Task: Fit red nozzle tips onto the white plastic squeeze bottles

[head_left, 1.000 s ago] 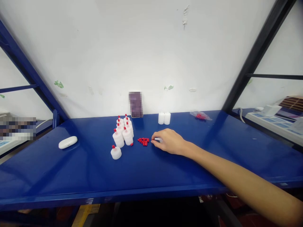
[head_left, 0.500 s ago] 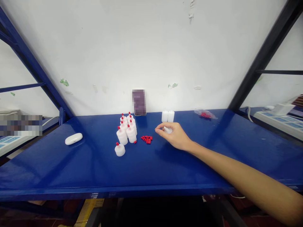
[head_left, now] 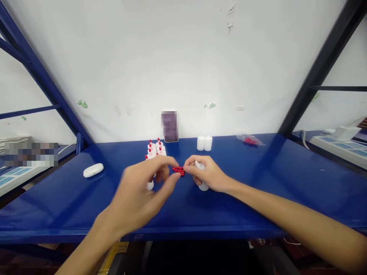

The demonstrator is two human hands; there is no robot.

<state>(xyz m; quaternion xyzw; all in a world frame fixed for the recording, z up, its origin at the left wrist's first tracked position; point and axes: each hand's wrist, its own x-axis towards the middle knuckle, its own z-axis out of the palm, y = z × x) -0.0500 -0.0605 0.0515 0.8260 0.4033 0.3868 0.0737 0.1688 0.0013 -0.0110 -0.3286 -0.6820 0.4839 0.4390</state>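
My right hand [head_left: 208, 172] is wrapped round a white squeeze bottle [head_left: 203, 186] with a bare pointed nozzle. Its thumb and index fingertips meet at the right edge of a small pile of red caps [head_left: 179, 170]; whether they pinch a cap I cannot make out. Slightly blurred, my left hand [head_left: 145, 191] is open, thumb and index finger apart on the left side of the caps. Behind it stand several white bottles with red caps [head_left: 156, 147], partly covered by the hand.
Two white bottles [head_left: 204, 143] stand at the back of the blue table [head_left: 246, 214]. A plastic bag of red pieces [head_left: 250, 140] lies back right, a white oval case [head_left: 93, 170] at left. A blurred-out phone-shaped object [head_left: 171, 128] leans on the wall.
My left hand has come into view from the lower left and reached the red caps. My right hand has moved slightly left and down with the bottle, its fingertips now beside the pile.
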